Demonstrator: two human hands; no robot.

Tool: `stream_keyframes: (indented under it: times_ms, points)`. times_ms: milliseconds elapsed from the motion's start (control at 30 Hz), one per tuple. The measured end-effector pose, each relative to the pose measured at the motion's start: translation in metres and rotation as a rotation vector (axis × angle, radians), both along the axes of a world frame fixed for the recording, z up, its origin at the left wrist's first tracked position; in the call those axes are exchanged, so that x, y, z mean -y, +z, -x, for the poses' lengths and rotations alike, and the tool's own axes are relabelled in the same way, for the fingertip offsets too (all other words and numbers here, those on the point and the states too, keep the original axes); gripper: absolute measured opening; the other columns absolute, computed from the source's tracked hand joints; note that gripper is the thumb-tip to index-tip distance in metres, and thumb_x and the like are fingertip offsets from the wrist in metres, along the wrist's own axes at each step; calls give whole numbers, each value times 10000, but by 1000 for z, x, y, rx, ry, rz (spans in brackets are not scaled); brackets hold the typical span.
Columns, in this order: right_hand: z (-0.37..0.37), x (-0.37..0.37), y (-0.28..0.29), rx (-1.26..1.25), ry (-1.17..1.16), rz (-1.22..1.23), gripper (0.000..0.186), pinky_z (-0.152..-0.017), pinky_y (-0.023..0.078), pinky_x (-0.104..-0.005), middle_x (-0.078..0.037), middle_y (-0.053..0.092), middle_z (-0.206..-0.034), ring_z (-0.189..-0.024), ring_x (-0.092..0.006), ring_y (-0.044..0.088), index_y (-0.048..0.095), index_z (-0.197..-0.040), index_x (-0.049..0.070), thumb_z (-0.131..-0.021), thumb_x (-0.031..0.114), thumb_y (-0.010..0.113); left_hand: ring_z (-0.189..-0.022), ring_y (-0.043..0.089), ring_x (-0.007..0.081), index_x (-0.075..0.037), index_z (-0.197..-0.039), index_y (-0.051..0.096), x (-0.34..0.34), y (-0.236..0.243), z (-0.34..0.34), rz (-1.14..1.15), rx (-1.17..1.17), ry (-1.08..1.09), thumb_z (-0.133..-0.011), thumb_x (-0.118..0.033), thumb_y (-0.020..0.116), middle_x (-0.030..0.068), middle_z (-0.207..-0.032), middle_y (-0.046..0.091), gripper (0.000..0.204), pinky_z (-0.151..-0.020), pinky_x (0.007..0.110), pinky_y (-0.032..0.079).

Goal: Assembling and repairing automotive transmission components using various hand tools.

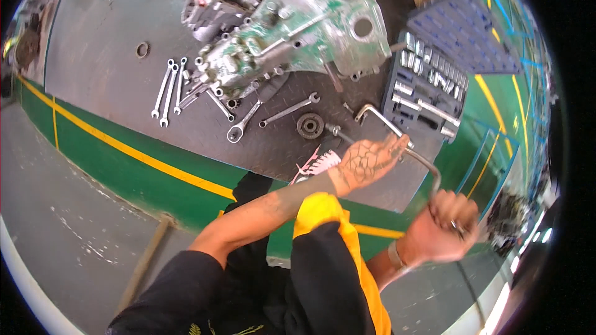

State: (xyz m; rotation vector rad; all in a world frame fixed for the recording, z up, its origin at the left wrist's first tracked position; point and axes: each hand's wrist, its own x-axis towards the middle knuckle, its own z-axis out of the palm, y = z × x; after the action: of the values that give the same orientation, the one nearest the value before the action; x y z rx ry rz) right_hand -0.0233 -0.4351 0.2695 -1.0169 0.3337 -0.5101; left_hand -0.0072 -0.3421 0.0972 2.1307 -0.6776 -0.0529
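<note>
My right hand [448, 226] is closed round the end of a long bent steel bar [428, 169]. My left hand [370, 160], with dark lines across its back, is closed over the bar's middle, which it partly hides. The bar's other end [333, 129] lies beside a dark ring-shaped part [310, 126]. A shorter bent wrench [374, 113] lies just beyond my left hand. A pink ribbed holder [323, 162] is partly hidden behind my left forearm.
A large green-stained metal casing [310, 37] and another metal housing [214, 9] sit on the dark metal table [105, 56]. Several wrenches [166, 93] lie left of them. An open socket case [422, 93] is at the right. Green floor with yellow lines [186, 174] surrounds the table.
</note>
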Motion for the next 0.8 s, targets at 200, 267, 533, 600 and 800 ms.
stream_keyframes:
  times_ms: [200, 267, 533, 600, 800]
  points:
    - [-23, 32, 160, 448, 390, 326, 370, -497, 343, -240, 67, 279, -466, -389, -48, 298, 319, -584, 198, -912, 303, 453, -459, 468, 137, -187, -529, 437, -79, 161, -86, 249, 580, 355, -748, -382, 823, -33, -508, 375, 485, -445, 296, 347]
    - [-100, -48, 162, 578, 510, 241, 360, -367, 178, -200, 46, 364, -501, -371, -38, 291, 363, -595, 177, -886, 232, 569, -451, 482, 173, -172, -505, 444, -92, 162, -121, 326, 602, 396, -767, -321, 803, -6, -483, 402, 468, -452, 336, 369]
    - [-189, -124, 149, 310, 808, 169, 413, -477, 174, -303, 9, 303, -564, -464, -107, 207, 333, -631, 143, -964, 354, 457, -481, 563, 242, -143, -488, 516, -126, 132, -186, 356, 555, 510, -785, -169, 733, 47, -489, 518, 369, -504, 362, 450]
    - [-199, -135, 152, 295, 812, 157, 416, -477, 169, -304, 11, 299, -564, -467, -105, 196, 329, -630, 140, -958, 358, 462, -476, 566, 245, -139, -489, 521, -132, 133, -191, 419, 595, 533, -783, -167, 737, 47, -481, 518, 367, -508, 358, 457]
    - [-226, -166, 158, 304, 1207, 316, 466, -497, 217, -321, -2, 276, -593, -515, -128, 242, 306, -616, 109, -1003, 330, 440, -905, 579, 343, -37, -1070, 629, -128, 183, -153, 584, 410, 354, -780, -272, 727, 172, -969, 577, 385, -752, 428, 486]
